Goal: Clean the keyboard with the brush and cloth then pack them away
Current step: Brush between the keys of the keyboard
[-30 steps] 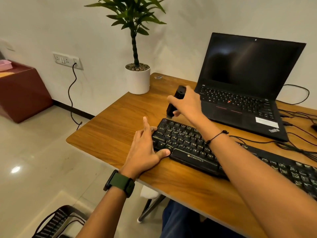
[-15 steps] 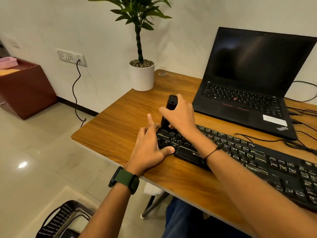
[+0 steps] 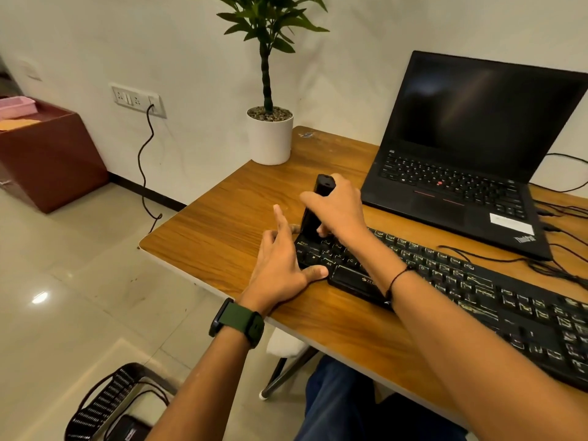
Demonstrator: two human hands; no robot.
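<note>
We saw the long black wired keyboard (image 3: 461,288) lying on the wooden desk (image 3: 222,227). Over its left end, our right hand (image 3: 337,208) was closed around the upright black brush handle (image 3: 315,208), its lower end on the keys. Our left hand (image 3: 280,265) lay open, flat against the keyboard's left edge, thumb on its front corner.

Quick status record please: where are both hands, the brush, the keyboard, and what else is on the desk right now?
right hand: grips the black brush, held upright
brush tip: on the left end of the keyboard
left hand: braces the keyboard's left edge, thumb on front corner
desk: wooden
laptop: open, screen dark, behind keyboard
potted plant: far left corner
cloth: not in view
</note>
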